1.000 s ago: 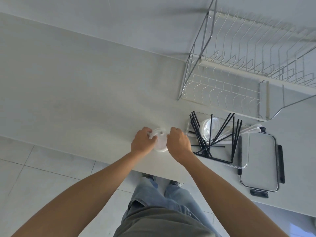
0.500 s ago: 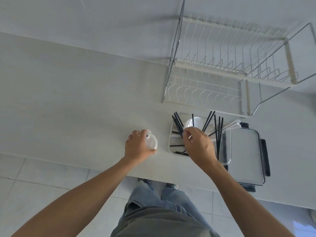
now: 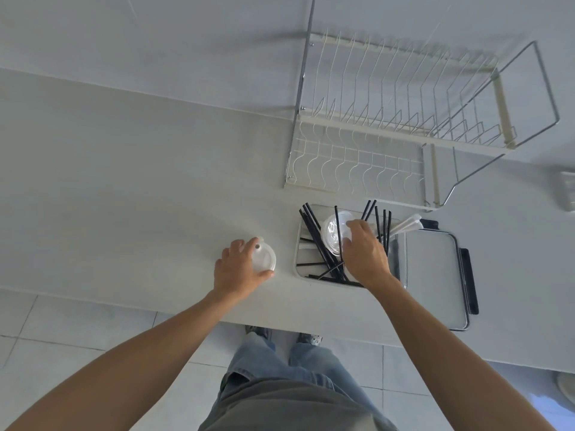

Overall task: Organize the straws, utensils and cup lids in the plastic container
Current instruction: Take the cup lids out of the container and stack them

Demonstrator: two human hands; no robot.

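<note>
you are looking down at a pale desk (image 3: 124, 181) with both bare arms reaching forward. your left hand (image 3: 238, 270) rests on the desk with its grip closed around a clear round cup lid (image 3: 264, 259), fingers curled over the far edge and the thumb against the near edge; the lid lies flat on the desk, just left of the plastic container (image 3: 300, 244). your right hand (image 3: 364, 253) is inside the container, its fingertips (image 3: 353, 225) touching a second clear lid (image 3: 333, 233) that sits toward the container's far end, though you cannot tell whether that grip has closed on it. black straws (image 3: 314, 234) lie crossed and leaning in the container around and under this hand, and white utensils (image 3: 406, 225) stick out over its far right corner. the container's lid (image 3: 435, 275), with black clips, lies flat on the desk just to the right. a wire dish rack (image 3: 389, 126) stands behind the container, against the wall.
</note>
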